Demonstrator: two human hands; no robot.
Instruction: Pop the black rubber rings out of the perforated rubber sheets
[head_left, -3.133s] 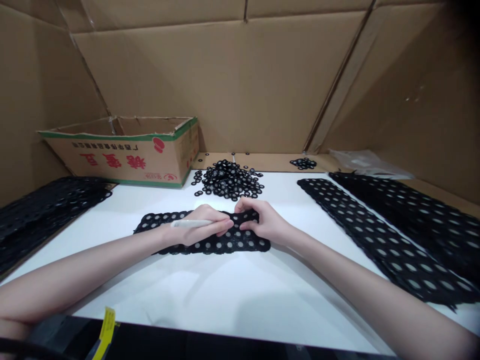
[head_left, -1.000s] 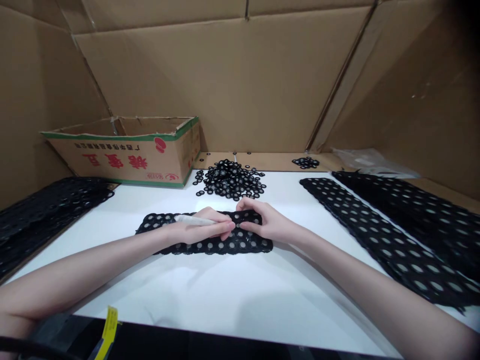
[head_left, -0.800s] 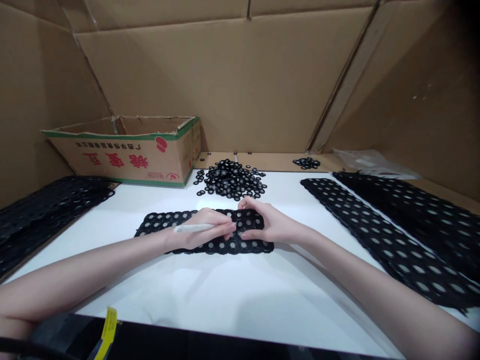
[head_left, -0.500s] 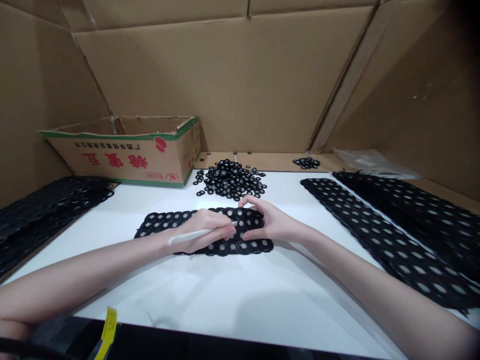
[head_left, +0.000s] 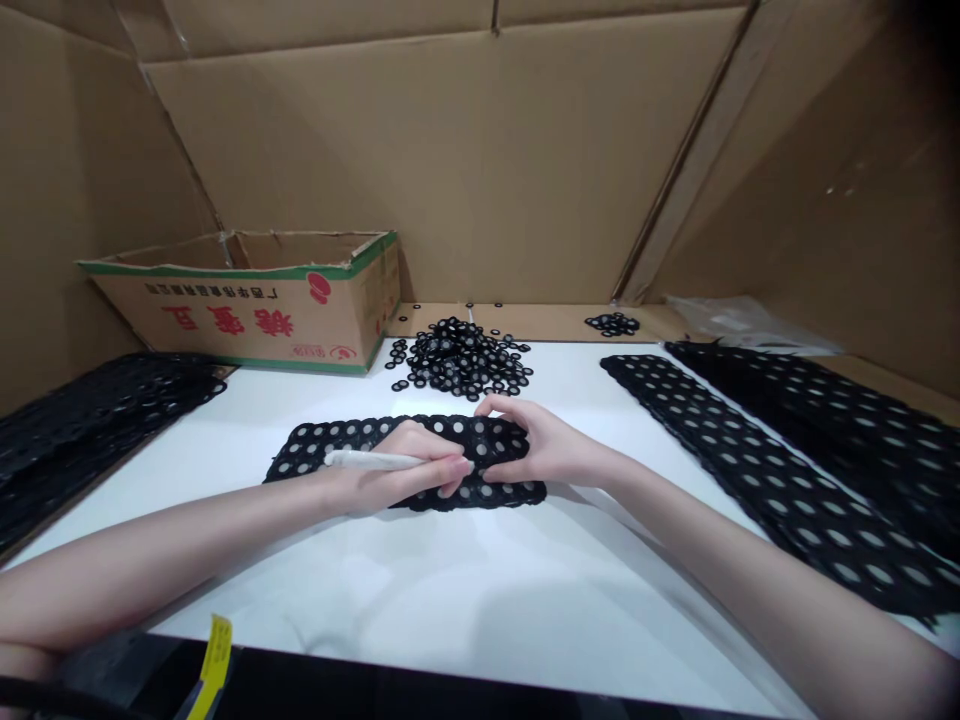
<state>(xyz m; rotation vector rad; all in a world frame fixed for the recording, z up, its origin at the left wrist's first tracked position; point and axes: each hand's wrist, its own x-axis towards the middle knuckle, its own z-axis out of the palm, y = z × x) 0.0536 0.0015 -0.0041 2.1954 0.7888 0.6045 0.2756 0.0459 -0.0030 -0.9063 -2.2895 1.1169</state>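
A black sheet [head_left: 300,452] with rows of pale round holes lies flat on the white tabletop in front of me. My left hand [head_left: 397,468] pinches a slim white pen-like tool [head_left: 367,460]. The tool's tip end is beside my left fingertips, low over the sheet; whether it touches is too small to tell. My right hand [head_left: 551,445] curves around the sheet's right end, thumb on the near side and index finger by the far edge. Behind the sheet is a heap of small black rings [head_left: 469,360], several lying loose around it.
A cardboard box [head_left: 247,315] stands at the back left, beside a stack of black sheets [head_left: 97,420]. More perforated strips [head_left: 750,450] lie at the right. A small ring pile [head_left: 613,324] and a clear plastic bag [head_left: 750,325] sit at the back. Cardboard walls [head_left: 450,160] enclose the table.
My left hand has tilted the tool, whose rear end rose and shifted left, while its tip end moved slightly lower on the sheet. My right hand has barely moved.
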